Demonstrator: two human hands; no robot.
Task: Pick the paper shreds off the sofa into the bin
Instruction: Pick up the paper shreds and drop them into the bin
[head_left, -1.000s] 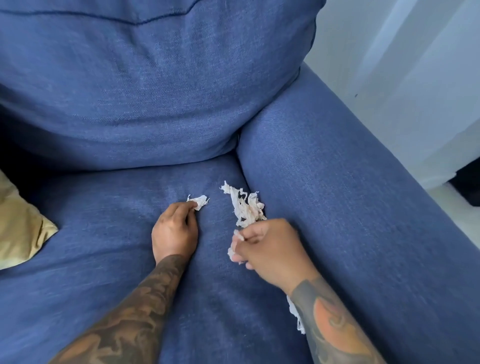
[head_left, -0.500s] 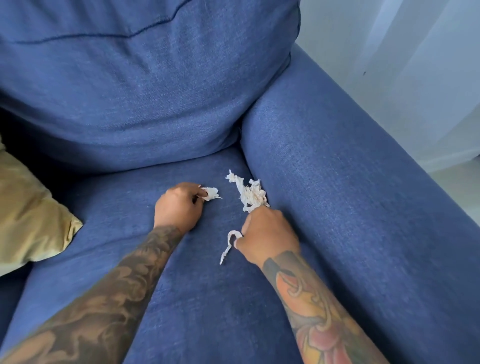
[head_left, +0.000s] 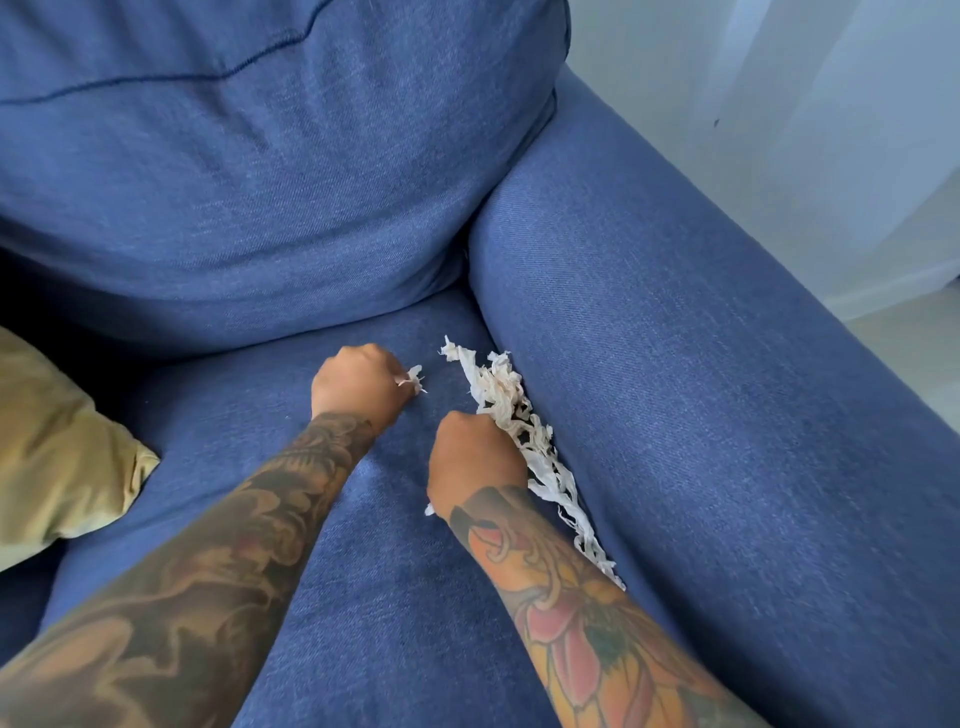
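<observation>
White paper shreds (head_left: 506, 410) lie in a long tangle on the blue sofa seat (head_left: 374, 597), along the crease by the armrest. My right hand (head_left: 475, 457) is closed on shreds from this tangle; a scrap pokes out below the wrist. My left hand (head_left: 358, 382) rests on the seat to the left, pinching a small paper shred (head_left: 414, 376) between its fingertips. No bin is in view.
A big blue back cushion (head_left: 260, 171) fills the top of the view. The sofa's wide armrest (head_left: 727, 415) runs along the right. A tan cushion (head_left: 57, 447) lies at the left edge. White wall and pale floor (head_left: 914, 338) show beyond the armrest.
My right hand has slid forward along the crease and gathered the loose strip it held into its fist. My left hand keeps its small shred. More of the tangle shows beside my right forearm.
</observation>
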